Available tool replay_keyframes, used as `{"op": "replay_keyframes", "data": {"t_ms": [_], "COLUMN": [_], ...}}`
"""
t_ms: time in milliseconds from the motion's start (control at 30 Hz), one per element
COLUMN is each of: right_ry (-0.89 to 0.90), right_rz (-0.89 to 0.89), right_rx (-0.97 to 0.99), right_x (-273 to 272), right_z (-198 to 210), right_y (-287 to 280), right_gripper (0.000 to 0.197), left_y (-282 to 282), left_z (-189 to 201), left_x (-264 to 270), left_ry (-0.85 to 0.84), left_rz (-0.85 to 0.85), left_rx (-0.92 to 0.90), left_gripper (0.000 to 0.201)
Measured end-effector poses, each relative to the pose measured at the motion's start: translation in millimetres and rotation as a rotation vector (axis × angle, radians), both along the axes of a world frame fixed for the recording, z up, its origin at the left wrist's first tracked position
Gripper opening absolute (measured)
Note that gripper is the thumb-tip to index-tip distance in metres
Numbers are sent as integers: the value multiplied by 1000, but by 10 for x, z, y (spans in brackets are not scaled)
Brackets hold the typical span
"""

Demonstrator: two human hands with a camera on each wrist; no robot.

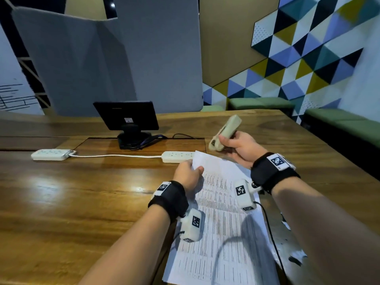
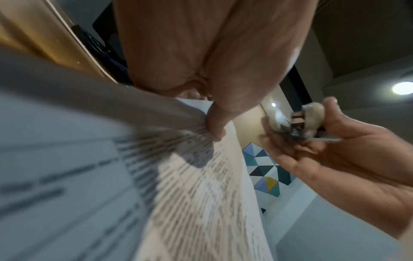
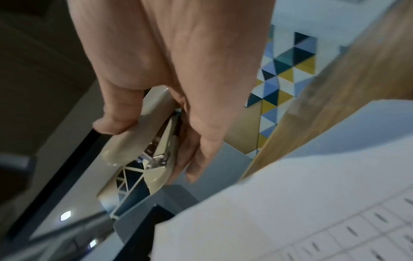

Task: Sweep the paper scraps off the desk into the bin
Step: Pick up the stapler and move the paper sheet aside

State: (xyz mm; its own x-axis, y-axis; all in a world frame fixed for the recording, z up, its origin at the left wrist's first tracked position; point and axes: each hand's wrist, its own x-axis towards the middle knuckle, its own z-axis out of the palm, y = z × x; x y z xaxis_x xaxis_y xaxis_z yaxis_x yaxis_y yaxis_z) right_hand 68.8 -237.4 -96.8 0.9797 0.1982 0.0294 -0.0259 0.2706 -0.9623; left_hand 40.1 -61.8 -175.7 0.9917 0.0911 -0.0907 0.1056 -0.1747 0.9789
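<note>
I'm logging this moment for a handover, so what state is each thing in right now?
printed sheets: on the desk, top corner lifted.
left hand: pinches that lifted corner.
stapler: held above the desk, its mouth open.
right hand: grips the stapler.
monitor: screen dark.
two power strips: lying flat on the desk, linked by a white cable.

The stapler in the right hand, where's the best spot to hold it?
Grip the stapler round its back half, coming from the right, as the right hand does: thumb on top, fingers beneath. That keeps its open mouth free and pointing toward the paper.
</note>
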Motion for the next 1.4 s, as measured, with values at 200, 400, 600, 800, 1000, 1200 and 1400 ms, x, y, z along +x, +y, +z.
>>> {"op": "replay_keyframes", "data": {"t_ms": [200, 400, 600, 800, 1000, 1200, 1400], "right_ry": [-160, -204, -221, -238, -216, -204, -156], "right_rz": [35, 84, 225, 219, 150, 101, 30], "right_rx": [-245, -158, -274, -299, -282, -338, -355], "right_x": [77, 197, 166, 130, 76, 36, 24], "right_z": [-34, -89, -96, -106, -92, -97, -98], "right_y": [153, 116, 88, 149, 190, 230, 295], "right_gripper": [44, 116, 79, 70, 86, 30, 41], "left_y": [-59, -73, -43, -47, -47, -40, -60], "left_z": [65, 97, 65, 52, 5, 8, -7], "left_x": [-97, -139, -137, -104, -53, -32, -24], "left_ry": [-141, -177, -195, -237, -269, -294, -282], "left_rz": [1, 24, 44, 43, 57, 19, 35], "left_rx": [65, 100, 132, 169, 210, 280, 290], "left_gripper": [14, 11, 13, 20, 20, 19, 13]}}
